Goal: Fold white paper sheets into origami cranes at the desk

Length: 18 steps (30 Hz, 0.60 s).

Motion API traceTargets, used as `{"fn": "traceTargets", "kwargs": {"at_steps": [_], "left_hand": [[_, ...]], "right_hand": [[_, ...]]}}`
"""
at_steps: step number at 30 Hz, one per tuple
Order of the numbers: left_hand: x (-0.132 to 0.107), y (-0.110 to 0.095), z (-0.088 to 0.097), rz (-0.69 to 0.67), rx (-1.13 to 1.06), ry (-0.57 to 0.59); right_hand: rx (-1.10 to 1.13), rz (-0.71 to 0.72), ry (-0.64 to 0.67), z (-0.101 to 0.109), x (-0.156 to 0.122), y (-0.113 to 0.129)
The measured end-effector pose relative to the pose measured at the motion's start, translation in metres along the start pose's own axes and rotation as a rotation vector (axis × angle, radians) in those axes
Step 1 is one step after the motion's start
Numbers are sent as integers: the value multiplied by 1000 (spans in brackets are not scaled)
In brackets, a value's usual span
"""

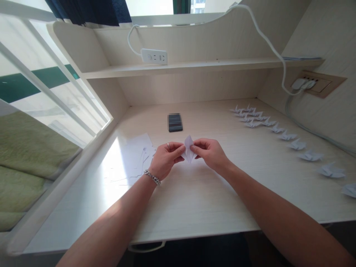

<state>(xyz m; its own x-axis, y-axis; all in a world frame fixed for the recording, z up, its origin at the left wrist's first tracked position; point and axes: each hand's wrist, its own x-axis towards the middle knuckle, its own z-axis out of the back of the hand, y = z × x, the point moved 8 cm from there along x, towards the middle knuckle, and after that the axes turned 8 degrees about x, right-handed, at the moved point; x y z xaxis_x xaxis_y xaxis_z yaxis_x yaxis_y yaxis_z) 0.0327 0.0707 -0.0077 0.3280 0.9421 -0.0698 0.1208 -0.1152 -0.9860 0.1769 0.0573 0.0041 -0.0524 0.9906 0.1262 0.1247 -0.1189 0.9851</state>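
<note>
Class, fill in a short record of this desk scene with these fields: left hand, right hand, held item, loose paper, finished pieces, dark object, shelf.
left hand: the left hand pinches one side of the folded paper; bracelet on the wrist
right hand: the right hand pinches the other side
held item: white, pointed at top and bottom
loose paper: flat white sheets, left of the hands
finished pieces: folded paper birds, along the desk's right side
dark object: block beyond the hands, details blurred
shelf: white power strip
</note>
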Motion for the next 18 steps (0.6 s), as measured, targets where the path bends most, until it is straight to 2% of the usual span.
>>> {"fn": "traceTargets", "kwargs": {"at_steps": [12, 18], "left_hand": [[0, 0, 5, -12, 146, -61], [-1, 2, 3, 25, 139, -53]], "right_hand": [[6, -28, -6, -3, -1, -4], [-4, -31, -3, -4, -3, -4]]}}
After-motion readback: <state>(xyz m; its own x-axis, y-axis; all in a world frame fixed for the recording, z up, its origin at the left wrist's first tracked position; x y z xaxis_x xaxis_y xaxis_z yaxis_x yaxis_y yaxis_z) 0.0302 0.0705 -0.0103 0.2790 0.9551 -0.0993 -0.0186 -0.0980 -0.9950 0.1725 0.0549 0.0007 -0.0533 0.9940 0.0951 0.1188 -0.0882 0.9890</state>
